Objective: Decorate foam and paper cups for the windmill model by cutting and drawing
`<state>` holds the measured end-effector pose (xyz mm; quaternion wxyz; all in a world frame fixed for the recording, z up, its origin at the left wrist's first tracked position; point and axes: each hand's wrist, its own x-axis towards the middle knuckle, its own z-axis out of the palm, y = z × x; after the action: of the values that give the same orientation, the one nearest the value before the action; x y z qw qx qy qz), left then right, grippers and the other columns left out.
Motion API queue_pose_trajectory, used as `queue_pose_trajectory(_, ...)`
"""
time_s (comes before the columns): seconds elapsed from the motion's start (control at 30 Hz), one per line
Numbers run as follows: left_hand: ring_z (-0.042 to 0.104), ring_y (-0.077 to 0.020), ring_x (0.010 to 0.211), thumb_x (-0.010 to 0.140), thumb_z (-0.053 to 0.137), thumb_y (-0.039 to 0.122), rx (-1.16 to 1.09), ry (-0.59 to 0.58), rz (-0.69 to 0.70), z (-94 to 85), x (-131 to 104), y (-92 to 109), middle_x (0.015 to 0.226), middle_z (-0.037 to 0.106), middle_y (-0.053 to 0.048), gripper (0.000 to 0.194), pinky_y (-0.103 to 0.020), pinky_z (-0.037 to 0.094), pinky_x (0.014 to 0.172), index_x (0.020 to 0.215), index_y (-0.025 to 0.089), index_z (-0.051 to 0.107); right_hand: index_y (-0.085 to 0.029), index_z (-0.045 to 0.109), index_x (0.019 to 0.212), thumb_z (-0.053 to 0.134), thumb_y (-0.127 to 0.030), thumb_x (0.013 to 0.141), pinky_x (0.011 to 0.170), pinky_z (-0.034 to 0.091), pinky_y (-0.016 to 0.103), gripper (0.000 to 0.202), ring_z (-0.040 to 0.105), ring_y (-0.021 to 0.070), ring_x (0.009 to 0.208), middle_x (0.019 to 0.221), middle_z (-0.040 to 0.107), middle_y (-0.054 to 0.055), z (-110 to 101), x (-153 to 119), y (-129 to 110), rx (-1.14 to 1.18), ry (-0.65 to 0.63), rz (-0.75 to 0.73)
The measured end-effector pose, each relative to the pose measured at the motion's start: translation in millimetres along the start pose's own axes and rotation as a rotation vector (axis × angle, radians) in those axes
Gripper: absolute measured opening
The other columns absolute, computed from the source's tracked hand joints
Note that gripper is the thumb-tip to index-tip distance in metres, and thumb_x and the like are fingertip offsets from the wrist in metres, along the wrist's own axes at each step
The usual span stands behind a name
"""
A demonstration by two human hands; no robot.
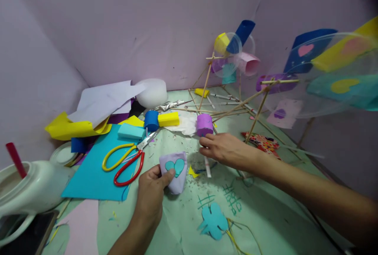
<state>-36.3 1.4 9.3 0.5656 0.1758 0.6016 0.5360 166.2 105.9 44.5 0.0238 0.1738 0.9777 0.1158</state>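
Between the thumb and fingers of my left hand (153, 192) is a lavender paper pocket (178, 182) with a teal heart (175, 166) on its front. The hand holds it upright just above the table, left of centre. My right hand (218, 148) reaches in from the right with its fingers curled together. Its fingertips are right at the lower edge of a purple paper roll (204, 124); whether they touch it or pinch something small, I cannot make out. Scissors (144, 143) with one yellow and one red handle lie left of my left hand.
Stick-framed wheels with paper cups (228, 52) stand at the back and right. Coloured sheets (88, 172), a white teapot (41, 192) and a phone-like dark slab (32, 237) are left. A blue roll (151, 121), yellow roll (168, 119) and teal paper flower (215, 220) lie about.
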Motion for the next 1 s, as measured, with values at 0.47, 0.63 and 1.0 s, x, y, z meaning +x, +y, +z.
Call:
queue_pose_trajectory(0.47,0.057,-0.0148,0.056,0.049,0.076,0.026,0.111,0.034,-0.001,4.9,-0.9,0.7,0.058,0.067,-0.002,0.025,-0.026,0.044,0.056,0.069,0.012,0.070,-0.022,0.059,0.087,0.055,-0.020,0.085,0.047,0.046,0.023,0.005,0.056,0.0122,0.053,0.064,0.059,-0.002,4.7,10.7,-84.6,1.503,1.168,0.684)
queue_pose_trajectory(0.63,0.057,-0.0162,0.057,0.049,0.075,0.027,0.171,0.042,-0.008,6.1,-0.8,0.8,0.055,0.062,0.000,0.023,-0.026,0.044,0.055,0.064,0.012,0.068,-0.022,0.064,0.090,0.057,-0.015,0.083,0.059,0.050,0.023,0.011,0.061,0.0127,0.066,0.076,0.065,0.000,14.9,13.9,-88.5,1.180,1.016,0.681)
queue_pose_trajectory(1.0,0.048,-0.0116,0.049,0.050,0.074,0.029,0.239,0.058,-0.011,9.2,-3.7,4.4,0.053,0.061,0.000,0.024,-0.023,0.040,0.046,0.064,0.012,0.068,-0.020,0.059,0.090,0.053,-0.011,0.083,0.056,0.050,0.025,0.013,0.064,0.0152,0.068,0.075,0.066,0.002,16.7,18.8,-83.4,0.828,0.967,0.494)
